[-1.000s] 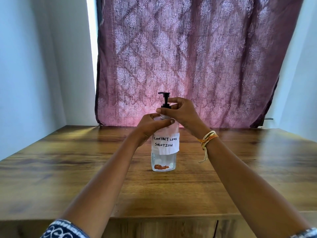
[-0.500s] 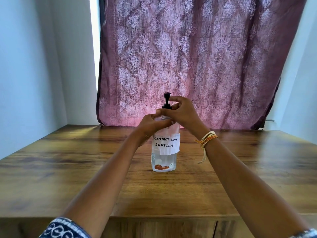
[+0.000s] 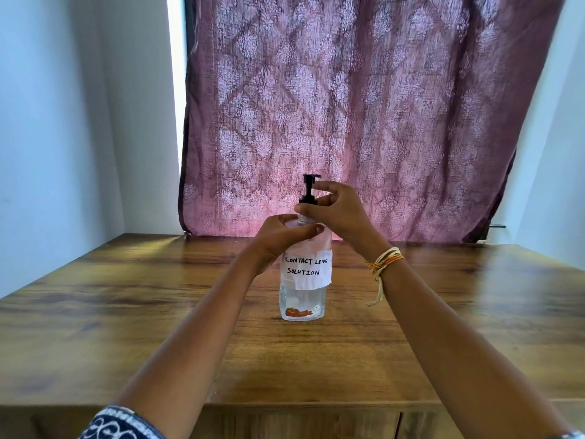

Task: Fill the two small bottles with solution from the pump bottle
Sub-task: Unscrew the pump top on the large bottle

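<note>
Head view | counter (image 3: 133,312): bare wood runs wide to both edges | pump bottle (image 3: 302,299): upright, mid-counter | left hand (image 3: 278,239) grip wrapped on its shoulder | right hand (image 3: 340,210) grip pinching black pump collar (image 3: 306,199)

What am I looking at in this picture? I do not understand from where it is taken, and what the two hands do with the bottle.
No machine is here, only a person's two bare hands. The camera sits on the person's head and looks forward and down, so both arms reach into the picture from below.

On the wooden table stands one clear pump bottle, upright, with a paper label reading "CONTACT LENS SOLUTION". The left hand grips the bottle's shoulder. The right hand pinches the collar under the black pump, perhaps to twist it. Threads are tied around the right wrist. Behind the table hangs a purple curtain.

The two small bottles are not in view.
</note>
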Action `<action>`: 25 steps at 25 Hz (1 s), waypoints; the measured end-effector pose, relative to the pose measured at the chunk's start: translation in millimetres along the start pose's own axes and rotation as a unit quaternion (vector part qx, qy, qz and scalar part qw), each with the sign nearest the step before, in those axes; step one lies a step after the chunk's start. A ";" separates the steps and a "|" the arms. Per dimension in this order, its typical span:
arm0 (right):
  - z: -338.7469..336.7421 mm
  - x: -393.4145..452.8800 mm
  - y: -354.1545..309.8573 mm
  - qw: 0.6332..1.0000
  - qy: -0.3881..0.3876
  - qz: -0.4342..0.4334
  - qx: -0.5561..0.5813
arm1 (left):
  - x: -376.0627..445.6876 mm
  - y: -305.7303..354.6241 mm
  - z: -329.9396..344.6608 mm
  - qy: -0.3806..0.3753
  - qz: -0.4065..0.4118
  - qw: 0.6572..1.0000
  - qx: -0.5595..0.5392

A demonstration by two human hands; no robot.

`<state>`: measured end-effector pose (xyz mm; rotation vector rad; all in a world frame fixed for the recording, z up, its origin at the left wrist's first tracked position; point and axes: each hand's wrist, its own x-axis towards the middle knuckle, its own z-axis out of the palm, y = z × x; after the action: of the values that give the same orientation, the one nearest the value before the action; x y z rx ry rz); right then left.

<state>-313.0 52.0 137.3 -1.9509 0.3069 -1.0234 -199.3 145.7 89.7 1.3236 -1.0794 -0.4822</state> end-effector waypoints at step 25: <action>-15.2 8.1 -17.9 0.983 -0.039 0.024 0.180 | -5.5 5.0 2.4 0.009 -0.006 1.000 0.007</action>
<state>-322.4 48.8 160.0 -1.6421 0.1138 -0.8993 -205.2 150.0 92.2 1.3461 -1.0618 -0.4717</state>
